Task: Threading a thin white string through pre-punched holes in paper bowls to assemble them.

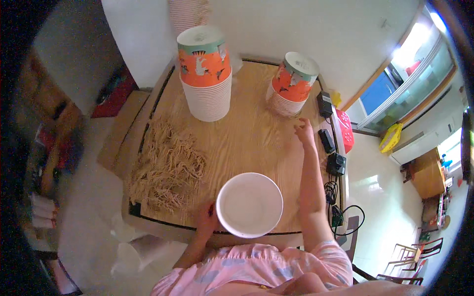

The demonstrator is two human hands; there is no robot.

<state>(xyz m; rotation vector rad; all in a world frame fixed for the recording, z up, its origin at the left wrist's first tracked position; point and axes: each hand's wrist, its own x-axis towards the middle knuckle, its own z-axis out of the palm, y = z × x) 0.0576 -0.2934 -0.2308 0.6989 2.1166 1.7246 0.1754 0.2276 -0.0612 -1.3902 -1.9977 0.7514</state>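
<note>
- Pink garment (222, 271) nearest me, below the white tub (250, 204).
- Left hand (206, 217) at the tub's left side, perhaps steadying it; fingers hidden, I can't tell its grip.
- Right hand (305, 131), loosely open, beyond the tub, near the shorter bucket stack (294, 84).
- Tan strands (170, 165) left of it.

We count three stacks of cups (207, 96), one single white cup (250, 205), one heap of brown strands (168, 167), two hands (304, 132) and three black devices (336, 164).
</note>
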